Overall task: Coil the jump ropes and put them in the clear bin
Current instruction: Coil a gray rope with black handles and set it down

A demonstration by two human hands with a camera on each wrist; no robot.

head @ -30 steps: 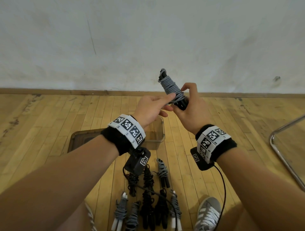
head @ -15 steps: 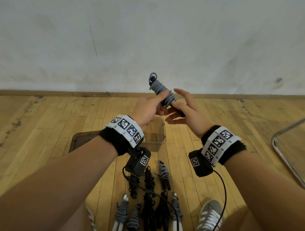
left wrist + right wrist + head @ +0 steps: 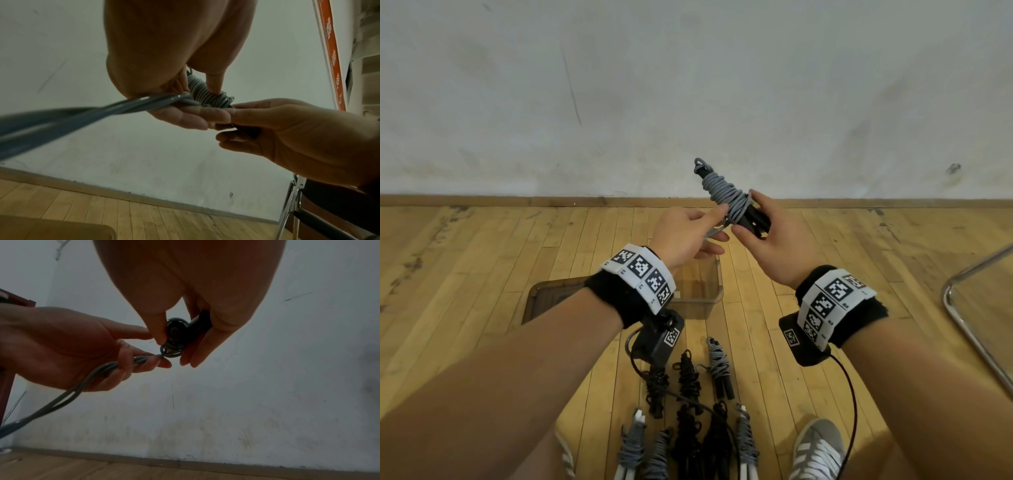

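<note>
Since half a second ago the right hand (image 3: 767,240) has closed back onto the black handles (image 3: 753,219) of the grey jump rope (image 3: 726,195), its fingers (image 3: 207,344) now curled round them, and the bundle tilts up-left in the air above the clear bin (image 3: 709,291) on the wooden floor (image 3: 482,257). Left hand (image 3: 685,236) fingers (image 3: 185,118) pinch the doubled loose end of the rope right beside the coil. Other coiled ropes (image 3: 688,394) lie on the floor nearer the person, beside a grey shoe (image 3: 818,448).
</note>
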